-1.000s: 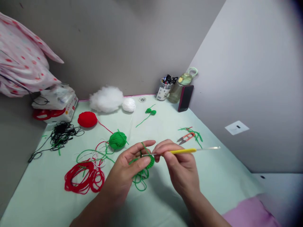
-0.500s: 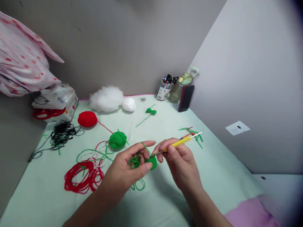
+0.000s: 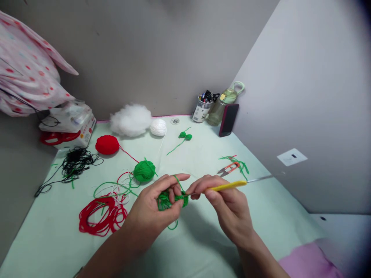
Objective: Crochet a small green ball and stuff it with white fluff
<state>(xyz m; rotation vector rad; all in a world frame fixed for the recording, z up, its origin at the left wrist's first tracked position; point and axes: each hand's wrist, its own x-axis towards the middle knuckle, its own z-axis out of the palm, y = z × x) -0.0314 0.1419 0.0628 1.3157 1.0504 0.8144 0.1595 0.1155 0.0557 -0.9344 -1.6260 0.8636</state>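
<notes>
My left hand (image 3: 158, 200) is closed on a small green crochet piece (image 3: 184, 200), with green yarn running up over the raised index finger. Loose green yarn bunches in the palm and a loop hangs below. In my right hand (image 3: 227, 202) is a crochet hook with a yellow handle (image 3: 228, 186), gripped between thumb and fingers. Its near tip is at the green piece, partly hidden by fingers, while the other metal end points to the right. A green yarn ball (image 3: 144, 171) lies beyond my left hand.
Red yarn loops (image 3: 98, 216), a red ball (image 3: 107, 144) and tangled black cord (image 3: 78, 162) lie at left. White stuffing (image 3: 131, 120), a white ball (image 3: 158, 127) and small green pieces (image 3: 185, 136) are behind. Orange thread snips (image 3: 229, 169), a phone (image 3: 228, 120) and a bottle (image 3: 222, 106) stand or lie right.
The hook's handle has swung lower and flatter, its far end now pointing right. My right hand has shifted slightly right and down, uncovering the orange snips. The green piece has turned slightly.
</notes>
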